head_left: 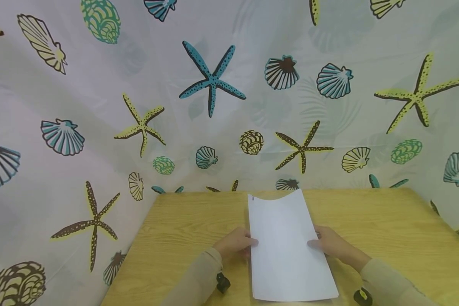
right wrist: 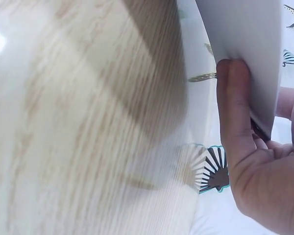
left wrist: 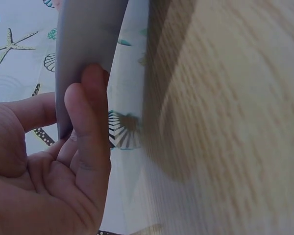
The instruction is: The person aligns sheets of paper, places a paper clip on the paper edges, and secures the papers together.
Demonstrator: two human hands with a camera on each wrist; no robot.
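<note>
A white sheet or thin stack of paper point(head_left: 290, 250) spans the gap between both hands, its far edge bowed downward in the middle. At its far left corner sits a small paper clip point(head_left: 253, 198). My left hand point(head_left: 235, 243) grips the left edge, thumb on top. On the opposite edge my right hand point(head_left: 330, 243) pinches the paper the same way. Both wrist views show curled fingers beneath the paper point(left wrist: 85, 44), off the wood. By the right thumb, a small dark thing point(head_left: 318, 235) peeks out at the paper's edge.
The wooden table point(head_left: 199, 216) extends to both sides. Behind it and at the left and right hangs a pale cloth point(head_left: 237, 161) printed with shells and starfish. Black devices point(head_left: 222, 282) hang under both sleeves.
</note>
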